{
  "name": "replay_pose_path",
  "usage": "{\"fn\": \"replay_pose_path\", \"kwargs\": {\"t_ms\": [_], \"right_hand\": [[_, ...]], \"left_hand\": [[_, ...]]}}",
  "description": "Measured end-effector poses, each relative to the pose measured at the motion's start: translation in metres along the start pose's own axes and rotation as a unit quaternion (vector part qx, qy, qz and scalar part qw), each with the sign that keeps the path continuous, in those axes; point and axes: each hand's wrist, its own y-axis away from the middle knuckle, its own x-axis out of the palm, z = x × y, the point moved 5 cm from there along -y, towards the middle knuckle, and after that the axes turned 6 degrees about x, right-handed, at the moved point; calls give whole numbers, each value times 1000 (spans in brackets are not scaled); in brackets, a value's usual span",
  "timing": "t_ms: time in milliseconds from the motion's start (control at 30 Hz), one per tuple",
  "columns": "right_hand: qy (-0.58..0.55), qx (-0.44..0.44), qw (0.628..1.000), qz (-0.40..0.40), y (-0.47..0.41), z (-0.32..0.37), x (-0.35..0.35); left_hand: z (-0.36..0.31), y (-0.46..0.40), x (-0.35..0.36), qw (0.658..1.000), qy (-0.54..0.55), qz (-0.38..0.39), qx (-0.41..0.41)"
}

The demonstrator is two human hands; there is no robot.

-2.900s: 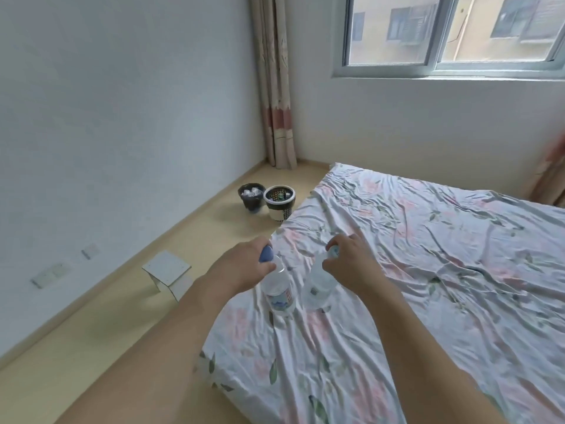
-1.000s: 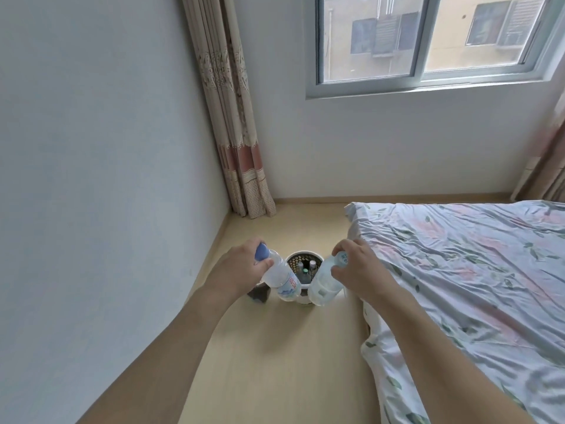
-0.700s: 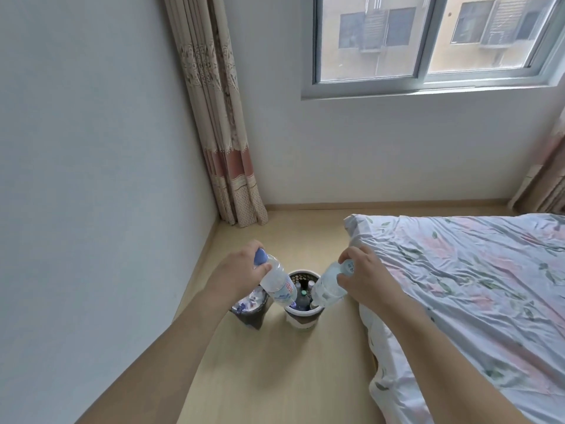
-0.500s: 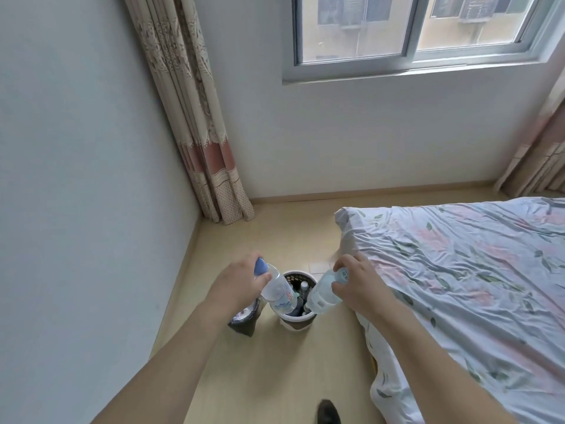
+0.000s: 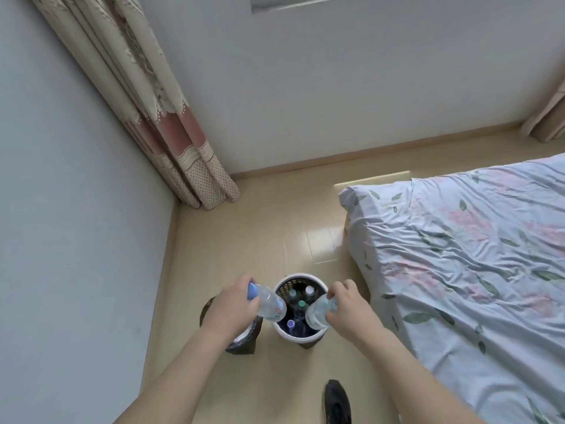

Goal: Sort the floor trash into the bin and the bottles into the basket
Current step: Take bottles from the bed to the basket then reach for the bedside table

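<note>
My left hand (image 5: 234, 307) grips a clear plastic bottle with a blue cap (image 5: 269, 304) near its neck, tilted bottom-down over the basket. My right hand (image 5: 347, 310) grips a second clear bottle (image 5: 316, 312) by its top, also tilted toward the basket. The white-rimmed round basket (image 5: 301, 276) stands on the floor right below both bottles and holds several bottles. The dark bin (image 5: 244, 341) with a bag inside sits just left of the basket, mostly hidden under my left forearm.
A bed with a floral sheet (image 5: 464, 264) fills the right side, its corner close to the basket. A curtain (image 5: 171, 139) hangs in the left corner by the wall. My dark shoe (image 5: 336, 402) is on the wooden floor (image 5: 244, 234) below the basket.
I have walked from the bed to the corner and now look down. Both hands, still holding the bottles, are now directly over the basket.
</note>
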Motion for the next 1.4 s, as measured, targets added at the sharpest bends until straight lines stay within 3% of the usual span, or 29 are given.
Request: {"fn": "replay_pose_path", "kwargs": {"t_ms": [133, 300, 467, 600, 800, 967, 1167, 1400], "right_hand": [[25, 40, 999, 2, -81, -15, 54], [57, 77, 995, -13, -216, -62, 175], [93, 101, 991, -11, -302, -105, 276], [46, 62, 993, -91, -345, -110, 315], [63, 37, 996, -44, -387, -102, 322], [42, 42, 998, 6, -359, -105, 313], [38, 53, 995, 72, -313, -110, 325], [61, 98, 988, 107, -321, -133, 383]], "left_hand": [[36, -86, 62, 1000, 9, 27, 6], [116, -212, 216, 995, -39, 88, 35], [182, -277, 347, 988, -87, 113, 52], [215, -300, 416, 987, -73, 131, 53], [235, -324, 462, 980, -76, 181, 27], [239, -325, 456, 977, -79, 194, 35], [237, -317, 439, 965, -120, 219, 84], [234, -335, 468, 942, -195, 243, 122]]}}
